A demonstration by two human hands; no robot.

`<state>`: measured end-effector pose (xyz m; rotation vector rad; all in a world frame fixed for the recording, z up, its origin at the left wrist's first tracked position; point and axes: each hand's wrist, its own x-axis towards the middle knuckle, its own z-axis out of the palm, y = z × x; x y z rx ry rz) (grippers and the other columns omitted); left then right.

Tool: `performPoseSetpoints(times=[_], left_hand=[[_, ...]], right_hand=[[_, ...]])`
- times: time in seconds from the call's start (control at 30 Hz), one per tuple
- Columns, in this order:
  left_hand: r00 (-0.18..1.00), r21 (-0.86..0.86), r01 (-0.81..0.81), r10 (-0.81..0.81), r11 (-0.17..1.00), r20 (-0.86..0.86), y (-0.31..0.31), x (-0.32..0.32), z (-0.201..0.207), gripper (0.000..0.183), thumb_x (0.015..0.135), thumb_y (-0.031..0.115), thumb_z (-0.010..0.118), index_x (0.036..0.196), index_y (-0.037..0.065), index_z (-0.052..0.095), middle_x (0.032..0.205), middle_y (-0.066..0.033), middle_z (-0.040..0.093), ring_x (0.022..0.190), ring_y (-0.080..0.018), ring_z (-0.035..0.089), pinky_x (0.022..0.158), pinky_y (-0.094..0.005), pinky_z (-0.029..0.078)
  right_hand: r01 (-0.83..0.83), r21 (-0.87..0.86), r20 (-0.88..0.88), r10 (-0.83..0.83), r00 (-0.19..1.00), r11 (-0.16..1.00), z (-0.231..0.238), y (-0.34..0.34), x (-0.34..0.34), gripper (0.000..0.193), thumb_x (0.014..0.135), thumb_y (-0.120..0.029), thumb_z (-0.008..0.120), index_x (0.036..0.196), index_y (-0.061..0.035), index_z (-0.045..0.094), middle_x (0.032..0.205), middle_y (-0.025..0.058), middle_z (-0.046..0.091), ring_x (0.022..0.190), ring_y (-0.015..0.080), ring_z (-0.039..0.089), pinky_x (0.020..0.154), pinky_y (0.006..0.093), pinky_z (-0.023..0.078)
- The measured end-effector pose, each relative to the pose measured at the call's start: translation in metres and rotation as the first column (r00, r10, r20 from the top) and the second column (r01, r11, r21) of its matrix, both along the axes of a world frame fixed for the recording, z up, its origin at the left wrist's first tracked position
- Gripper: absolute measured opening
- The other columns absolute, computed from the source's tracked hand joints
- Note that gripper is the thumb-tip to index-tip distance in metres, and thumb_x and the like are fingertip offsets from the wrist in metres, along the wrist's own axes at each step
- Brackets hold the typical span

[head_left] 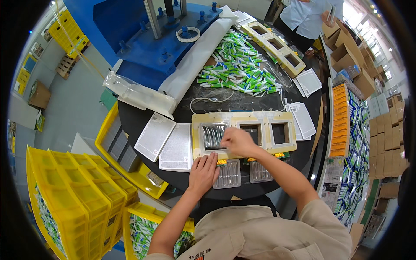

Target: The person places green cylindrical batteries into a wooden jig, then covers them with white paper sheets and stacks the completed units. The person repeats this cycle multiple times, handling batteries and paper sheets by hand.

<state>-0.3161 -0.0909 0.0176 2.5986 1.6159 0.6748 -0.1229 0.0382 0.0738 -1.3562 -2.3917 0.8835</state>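
Note:
A cream-coloured frame fixture [284, 146] with three square openings lies across the near part of the black table. In its left opening sits a clear ribbed plastic blister tray [212, 134]. My right hand [239, 142] is over that tray's right side, fingers curled in; whatever they may hold is hidden. Fingers stretched out, my left hand [203, 173] rests against the frame's near edge, below the tray. Just beside it lies another clear blister tray [228, 174], and a third blister tray [260, 172] is further right, both at the frame's near edge.
Green-and-white tubes [242, 65] are heaped beyond the frame. Printed white cards [175, 147] lie left, more cards [302, 121] right. A blue press [160, 47] stands far left, yellow crates [78, 190] near left. Another frame [275, 45] lies by a person [305, 19] opposite.

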Motion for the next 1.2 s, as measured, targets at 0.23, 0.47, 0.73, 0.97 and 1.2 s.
performPoseSetpoints(times=[0.23, 0.47, 0.73, 0.97, 1.2], left_hand=[[0.929, -0.174, -0.043, 0.103, 0.984, 0.355, -0.001, 0.023, 0.03, 0.06, 0.086, 0.024, 0.078, 0.137, 0.001, 0.057, 0.133, -0.0146, 0.062, 0.118, -0.0296, 0.06, 0.099, -0.0417, 0.05], [0.116, -0.637, 0.211, 0.628, 0.741, 0.769, 0.011, 0.062, 0.037, 0.069, 0.097, 0.008, 0.069, 0.155, -0.003, 0.032, 0.144, -0.0209, 0.055, 0.124, -0.0239, 0.06, 0.099, -0.0331, 0.054], [-0.188, -0.633, 0.065, 0.632, 0.772, 0.752, 0.01, 0.035, 0.023, 0.045, 0.102, 0.0, 0.055, 0.144, -0.009, 0.04, 0.134, -0.0208, 0.061, 0.123, -0.0263, 0.063, 0.093, -0.0332, 0.058], [0.535, -0.399, -0.486, 0.625, 0.778, 0.568, 0.038, 0.05, 0.02, 0.06, 0.09, 0.008, 0.071, 0.146, 0.013, 0.052, 0.129, -0.0156, 0.049, 0.099, -0.0251, 0.062, 0.089, -0.0429, 0.054], [0.944, -0.026, -0.313, 0.308, 0.949, -0.121, 0.057, 0.037, 0.017, 0.049, 0.088, 0.024, 0.067, 0.136, 0.012, 0.065, 0.146, -0.0152, 0.055, 0.129, -0.0332, 0.052, 0.121, -0.0615, 0.022]], right_hand=[[0.435, 0.265, -0.414, -0.306, 0.857, 0.861, 0.057, -0.01, 0.057, 0.003, 0.08, 0.001, 0.072, 0.08, -0.0018, 0.071, 0.083, 0.0126, 0.064, 0.081, 0.0292, 0.063, 0.073, 0.0381, 0.049], [0.132, -0.189, -0.497, -0.211, 0.842, 0.973, 0.015, -0.07, 0.019, 0.005, 0.085, -0.003, 0.071, 0.088, 0.0014, 0.07, 0.087, 0.0122, 0.067, 0.081, 0.0274, 0.065, 0.074, 0.0367, 0.053], [0.438, -0.076, -0.578, -0.398, 0.713, 0.896, 0.05, -0.039, 0.07, 0.005, 0.086, 0.0, 0.073, 0.091, 0.0015, 0.075, 0.088, 0.0085, 0.071, 0.081, 0.0154, 0.066, 0.072, 0.0295, 0.052], [0.036, 0.643, 0.009, -0.054, 0.998, 0.765, 0.002, -0.037, 0.103, 0.004, 0.07, -0.001, 0.065, 0.071, -0.0046, 0.066, 0.08, 0.0073, 0.057, 0.081, 0.0271, 0.061, 0.069, 0.0389, 0.052], [-0.036, 0.208, 0.134, 0.008, 0.991, 0.977, -0.013, -0.015, 0.124, 0.008, 0.078, -0.014, 0.072, 0.075, -0.007, 0.07, 0.089, 0.0081, 0.063, 0.092, 0.0272, 0.064, 0.077, 0.0409, 0.053]])
